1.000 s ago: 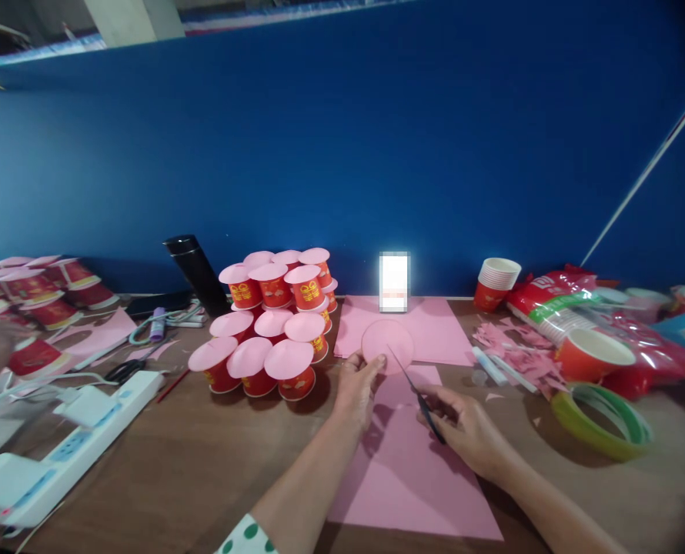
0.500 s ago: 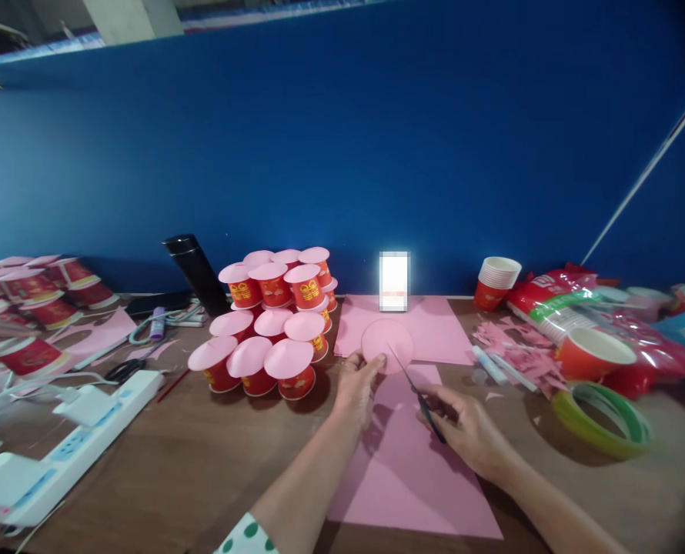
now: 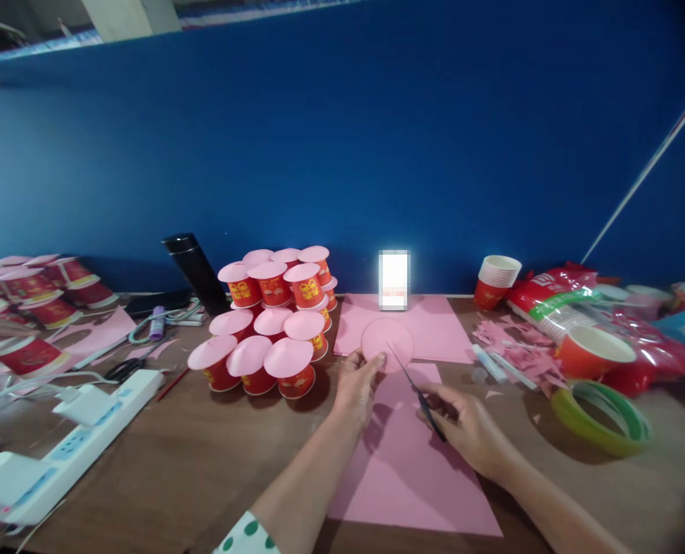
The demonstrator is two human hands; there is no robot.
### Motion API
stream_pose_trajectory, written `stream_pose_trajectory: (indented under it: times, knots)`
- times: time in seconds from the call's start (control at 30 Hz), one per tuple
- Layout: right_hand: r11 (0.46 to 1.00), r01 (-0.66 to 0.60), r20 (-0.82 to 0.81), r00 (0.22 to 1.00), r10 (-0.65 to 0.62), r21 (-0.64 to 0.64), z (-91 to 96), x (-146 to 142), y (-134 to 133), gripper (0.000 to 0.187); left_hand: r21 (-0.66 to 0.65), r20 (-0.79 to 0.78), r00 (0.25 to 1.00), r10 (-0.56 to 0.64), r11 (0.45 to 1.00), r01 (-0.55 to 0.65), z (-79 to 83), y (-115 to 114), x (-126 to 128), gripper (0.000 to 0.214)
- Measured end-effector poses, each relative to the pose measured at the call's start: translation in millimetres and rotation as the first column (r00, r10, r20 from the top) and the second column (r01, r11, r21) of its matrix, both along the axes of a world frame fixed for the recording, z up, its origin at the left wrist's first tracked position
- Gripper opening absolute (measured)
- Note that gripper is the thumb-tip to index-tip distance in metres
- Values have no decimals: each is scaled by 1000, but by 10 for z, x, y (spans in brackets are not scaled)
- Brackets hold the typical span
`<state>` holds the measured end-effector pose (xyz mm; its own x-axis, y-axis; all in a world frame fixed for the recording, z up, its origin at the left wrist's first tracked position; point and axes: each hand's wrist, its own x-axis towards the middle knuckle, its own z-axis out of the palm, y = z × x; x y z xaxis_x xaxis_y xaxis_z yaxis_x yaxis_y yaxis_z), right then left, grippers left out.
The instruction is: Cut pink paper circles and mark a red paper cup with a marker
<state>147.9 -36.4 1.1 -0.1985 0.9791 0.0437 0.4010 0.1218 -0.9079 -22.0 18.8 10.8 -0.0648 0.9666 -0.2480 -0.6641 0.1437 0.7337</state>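
Two bare hands work over the table. The left hand (image 3: 357, 385) is closed in a pinch, thumb uppermost, on the lower edge of one round pink paper disc (image 3: 385, 332). The right hand (image 3: 463, 423) is curled round the handles of one pair of dark, thin-bladed scissors (image 3: 425, 405); the tip overlaps the disc, though from here I cannot tell whether it touches. Below them lies one flat pink paper sheet (image 3: 412, 477), and behind it one pile of pink paper sheets (image 3: 438, 331).

To the left, twelve pink discs show on top of a two-tier cluster of red paper cups (image 3: 242, 292), with more cups partly hidden; past it are one black cylindrical flask (image 3: 195, 273) and one white plastic power strip (image 3: 77, 446). To the right are one heap of pink paper scraps (image 3: 521, 350), one nested stack of red-and-white paper cups (image 3: 494, 286), one separate orange-red paper cup (image 3: 588, 365) and one yellow-green tape roll (image 3: 585, 431).
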Motion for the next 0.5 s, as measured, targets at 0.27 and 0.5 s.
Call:
stream_pose_trajectory:
  times: [0.27,0.5]
  knots:
    - [1000,8,-3,1000,-8,3,-9,3,3,41,-13,-5,1000,-2,1000,2,3,-2,7,40]
    - [1000,14,-13,1000,-14,-22,-2,-15,-18,42,-10,-11,1000,-6,1000,6,0,-5,4,36]
